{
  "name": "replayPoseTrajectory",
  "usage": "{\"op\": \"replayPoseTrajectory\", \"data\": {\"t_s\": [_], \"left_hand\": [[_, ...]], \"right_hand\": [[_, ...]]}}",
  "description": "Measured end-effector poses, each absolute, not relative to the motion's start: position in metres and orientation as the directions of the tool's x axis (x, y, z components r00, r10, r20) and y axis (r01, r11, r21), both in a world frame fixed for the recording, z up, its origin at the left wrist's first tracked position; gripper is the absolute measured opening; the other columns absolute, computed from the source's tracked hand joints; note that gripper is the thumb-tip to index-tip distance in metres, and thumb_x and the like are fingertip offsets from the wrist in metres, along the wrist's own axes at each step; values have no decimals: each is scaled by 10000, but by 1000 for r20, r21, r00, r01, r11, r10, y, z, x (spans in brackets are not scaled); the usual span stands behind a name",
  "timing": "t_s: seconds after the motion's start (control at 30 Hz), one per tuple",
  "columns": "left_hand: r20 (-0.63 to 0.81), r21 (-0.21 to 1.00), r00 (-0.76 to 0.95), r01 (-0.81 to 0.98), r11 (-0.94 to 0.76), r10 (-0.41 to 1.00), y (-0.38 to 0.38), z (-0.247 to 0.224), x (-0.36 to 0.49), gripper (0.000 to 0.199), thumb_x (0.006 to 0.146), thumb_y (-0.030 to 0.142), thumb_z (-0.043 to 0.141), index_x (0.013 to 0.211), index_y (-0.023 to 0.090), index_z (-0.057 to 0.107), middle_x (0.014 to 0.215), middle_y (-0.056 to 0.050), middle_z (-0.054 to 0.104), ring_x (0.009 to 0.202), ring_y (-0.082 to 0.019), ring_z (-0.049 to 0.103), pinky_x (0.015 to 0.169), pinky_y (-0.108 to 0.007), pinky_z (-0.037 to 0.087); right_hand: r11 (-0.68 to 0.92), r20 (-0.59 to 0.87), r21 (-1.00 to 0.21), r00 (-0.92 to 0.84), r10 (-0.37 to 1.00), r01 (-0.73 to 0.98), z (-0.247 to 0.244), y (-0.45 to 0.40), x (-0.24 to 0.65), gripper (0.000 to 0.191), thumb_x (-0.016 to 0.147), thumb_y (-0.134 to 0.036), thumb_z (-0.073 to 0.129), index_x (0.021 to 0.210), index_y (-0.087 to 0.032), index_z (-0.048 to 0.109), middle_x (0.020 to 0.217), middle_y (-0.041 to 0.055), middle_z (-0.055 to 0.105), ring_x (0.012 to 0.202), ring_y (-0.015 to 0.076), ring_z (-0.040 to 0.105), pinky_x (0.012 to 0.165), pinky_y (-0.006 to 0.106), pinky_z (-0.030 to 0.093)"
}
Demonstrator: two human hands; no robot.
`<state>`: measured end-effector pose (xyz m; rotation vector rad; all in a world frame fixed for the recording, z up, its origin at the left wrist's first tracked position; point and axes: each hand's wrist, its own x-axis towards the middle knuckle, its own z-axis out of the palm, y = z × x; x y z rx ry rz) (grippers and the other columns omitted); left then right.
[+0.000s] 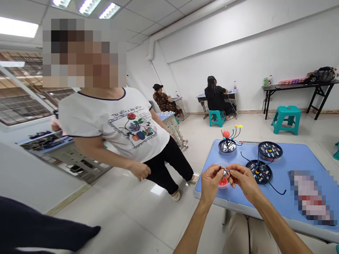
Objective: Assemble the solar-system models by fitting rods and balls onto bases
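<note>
My left hand (210,181) and my right hand (245,180) meet above the near left part of the blue table, fingertips pinched together. Between them is a small dark piece with a light-blue bit beside it; the fingers hide most of it. Just beneath my hands sits a clear, pinkish round container (223,187) with something red inside. Right of it is a round black base (261,173) with thin black bent arms spreading out. A second black base (270,151) lies behind. At the back left stands a planet model (226,135) with a red ball and coloured small balls on rods.
A pixelated flat item (312,197) lies on the right of the blue table (291,158). A person in a white T-shirt (129,123) stands close on the left. Two people sit at desks further back. A green stool (286,118) stands before a long black table (296,86).
</note>
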<state>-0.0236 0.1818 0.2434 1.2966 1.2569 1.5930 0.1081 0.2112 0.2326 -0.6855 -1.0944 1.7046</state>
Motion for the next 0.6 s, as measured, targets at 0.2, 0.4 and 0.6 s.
{"op": "replayPoseTrajectory", "data": {"t_s": [0.2,0.4,0.6], "left_hand": [[226,973,-242,4,-232,943,181,245,-8,137,778,278,629,720,166,682,730,0,598,632,-116,579,599,-216,480],[242,969,-176,-6,-247,954,178,243,1,154,796,305,643,845,169,697,768,-14,619,670,-134,603,647,-253,514],[266,963,-194,0,-271,944,171,242,-1,178,791,318,689,884,182,622,698,8,638,593,-116,599,610,-247,514]], "right_hand": [[392,415,-904,-127,901,-172,219,200,111,136,833,-288,639,925,-209,701,803,29,670,697,160,607,634,282,511],[390,400,-905,-28,916,-171,225,200,115,152,865,-332,605,821,-211,685,709,12,639,604,149,570,585,276,484],[192,247,-891,-85,965,-411,232,199,122,208,792,-401,688,779,-196,656,710,17,660,580,145,574,549,280,491]]}}
